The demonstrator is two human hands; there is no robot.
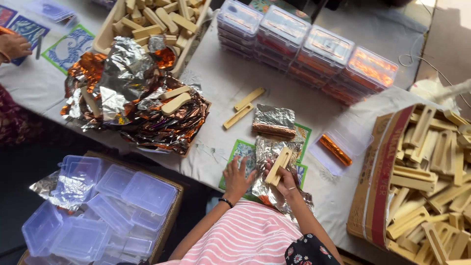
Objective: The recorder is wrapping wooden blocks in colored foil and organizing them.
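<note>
Nearest to me, at the near edge of the surface (216, 83), my left hand (236, 177) lay flat on a crinkled sheet of silver foil (265, 157), its fingers spread apart and pressing the sheet down. Just beside it my right hand (284, 180) had its fingers clamped on a pale wooden block (278, 166), held tilted over the same foil. Under the foil showed green-bordered printed cards (239, 149). Past the near edge to my left, down low, a cardboard box of clear plastic containers (98, 206) stood open. At the right edge sat another cardboard box of wooden pieces (431, 181), stacked loosely.

Farther in, a folded foil packet (274, 121) lay near two loose wooden blocks (244, 108), and an open clear box (343, 145) held an orange-foil roll (335, 149). To the left a heap of silver and copper foil (132, 105) carried several more blocks. At the far edge a tray of wooden blocks (152, 22) stood beside stacks of filled clear boxes (306, 49). At the far left corner another person's hand (13, 46) rested near blue patterned cards (29, 29).
</note>
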